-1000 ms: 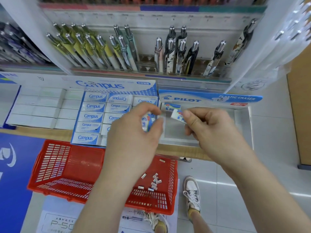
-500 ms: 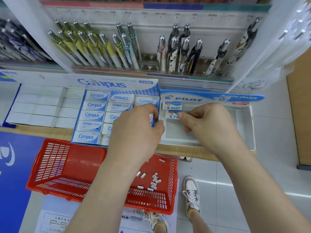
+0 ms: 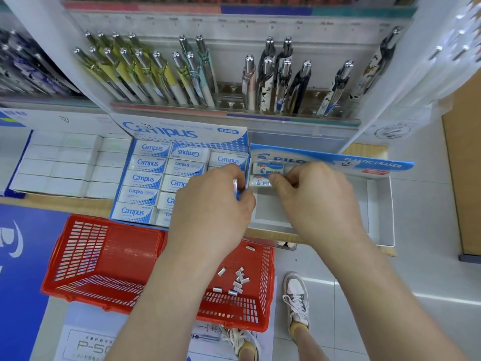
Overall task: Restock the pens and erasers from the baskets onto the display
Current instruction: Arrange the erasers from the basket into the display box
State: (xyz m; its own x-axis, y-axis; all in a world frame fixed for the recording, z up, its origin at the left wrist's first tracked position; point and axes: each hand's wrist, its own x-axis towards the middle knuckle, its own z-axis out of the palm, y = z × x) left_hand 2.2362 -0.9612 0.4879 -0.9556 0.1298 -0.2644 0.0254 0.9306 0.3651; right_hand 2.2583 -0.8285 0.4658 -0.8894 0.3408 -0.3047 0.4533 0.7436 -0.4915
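Note:
A white Pilot display box sits on the wooden shelf edge. Two Pilot erasers lie at its back left corner: one against the back wall, a second just in front of it. My right hand pinches the second eraser with thumb and fingers. My left hand is curled round another small blue-and-white eraser at the box's left wall, mostly hidden by the fingers. Below, a red basket holds several small wrapped erasers.
A Campus eraser box full of erasers stands left of the Pilot box, plain white erasers further left. Pens stand in a rack behind. The Pilot header card leans over the box's back. My shoes are on the tile floor.
Both hands moved forward to the Pilot box. My right hand brought its eraser down from mid-air and set it in front of the first one; my left hand keeps its eraser.

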